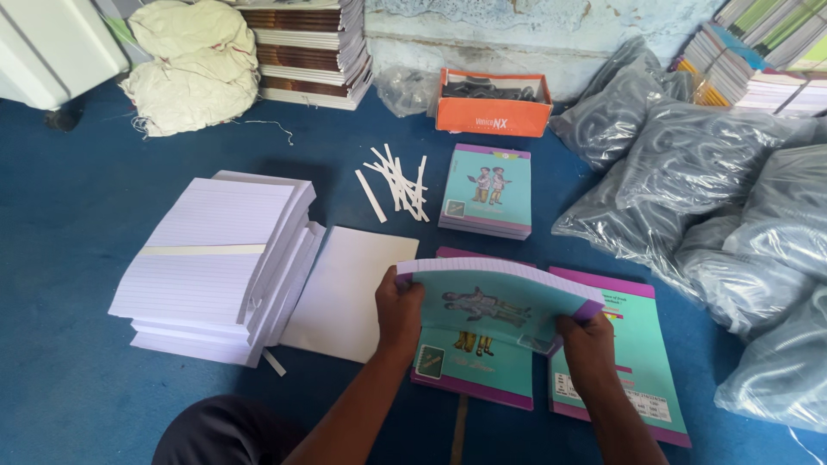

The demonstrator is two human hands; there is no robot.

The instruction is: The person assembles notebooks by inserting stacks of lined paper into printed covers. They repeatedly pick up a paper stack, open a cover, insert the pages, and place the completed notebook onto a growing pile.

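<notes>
2 hands hold 1 notebook (500,297) up over the blue floor (69,258). The left hand (399,312) and right hand (587,343) each pinch a bottom corner, so it stays level above the flat covers (642,362).
</notes>
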